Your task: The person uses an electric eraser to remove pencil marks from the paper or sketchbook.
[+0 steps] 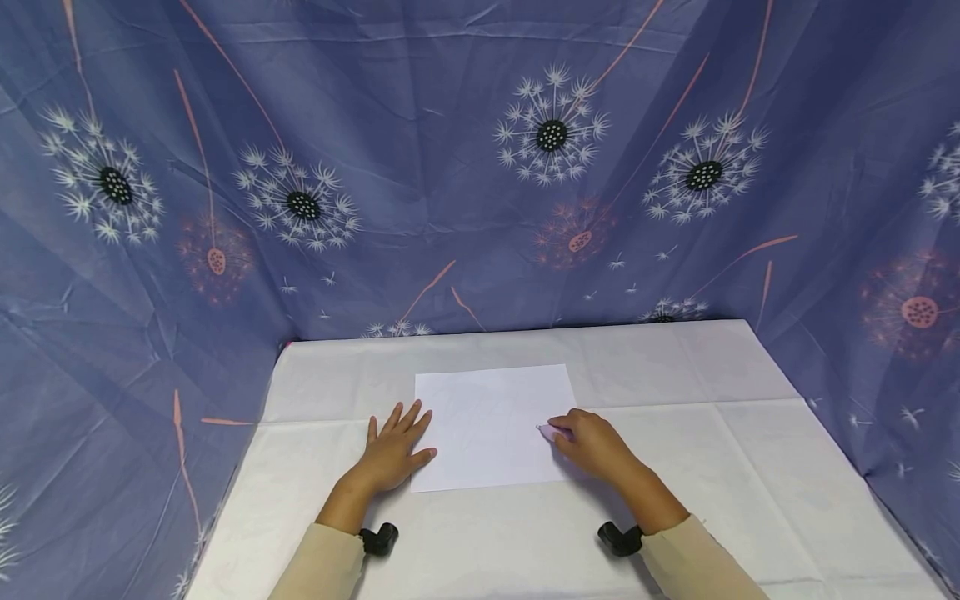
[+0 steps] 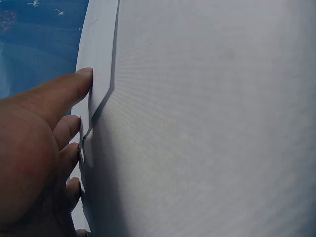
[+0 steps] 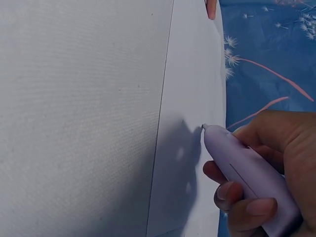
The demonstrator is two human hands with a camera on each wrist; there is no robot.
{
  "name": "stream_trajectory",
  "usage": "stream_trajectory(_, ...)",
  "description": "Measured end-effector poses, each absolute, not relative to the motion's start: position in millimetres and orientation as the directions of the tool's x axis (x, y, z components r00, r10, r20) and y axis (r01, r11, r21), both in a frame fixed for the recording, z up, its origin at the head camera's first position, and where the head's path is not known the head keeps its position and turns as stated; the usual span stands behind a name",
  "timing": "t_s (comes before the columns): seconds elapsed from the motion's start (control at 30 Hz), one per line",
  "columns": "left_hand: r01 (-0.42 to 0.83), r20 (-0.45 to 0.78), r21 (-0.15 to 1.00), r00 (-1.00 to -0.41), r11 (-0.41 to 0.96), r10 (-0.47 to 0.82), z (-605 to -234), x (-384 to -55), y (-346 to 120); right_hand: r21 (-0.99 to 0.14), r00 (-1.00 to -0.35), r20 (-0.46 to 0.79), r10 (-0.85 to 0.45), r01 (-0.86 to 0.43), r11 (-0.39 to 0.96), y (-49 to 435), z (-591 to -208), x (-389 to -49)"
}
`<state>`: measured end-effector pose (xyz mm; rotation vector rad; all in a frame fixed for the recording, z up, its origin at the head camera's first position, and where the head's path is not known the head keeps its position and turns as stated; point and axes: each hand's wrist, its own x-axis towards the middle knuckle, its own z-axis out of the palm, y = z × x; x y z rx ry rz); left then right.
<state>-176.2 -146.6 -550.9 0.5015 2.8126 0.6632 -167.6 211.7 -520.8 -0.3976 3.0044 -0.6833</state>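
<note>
A blank white sheet of paper [image 1: 487,433] lies on the white-covered table. My left hand [image 1: 392,454] rests with fingers spread at the sheet's left edge; its thumb and some fingertips are on the paper. In my right hand [image 1: 596,446] I hold a thick lilac pen [image 3: 247,170] with a slim pointed tip, gripped between thumb and curled fingers. The pen's tip points left over the right part of the sheet. In the right wrist view it is at or just above the paper; I cannot tell whether it touches.
White cloth [image 1: 697,467] with fold creases covers the table. A blue curtain [image 1: 420,167] printed with dandelions hangs behind and along both sides. Black wrist-worn cameras [image 1: 380,540] sit at both beige sleeves [image 1: 322,567].
</note>
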Motion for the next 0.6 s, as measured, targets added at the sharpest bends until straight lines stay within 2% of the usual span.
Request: stream_trajectory(0.6,0.279,-0.118,0.465,-0.921,0.84,0.371,-551.9,-176.0,-147.2,-0.434,-0.951,0.099,-0.292,-0.305,0.848,212.5,-524.5,-163.8)
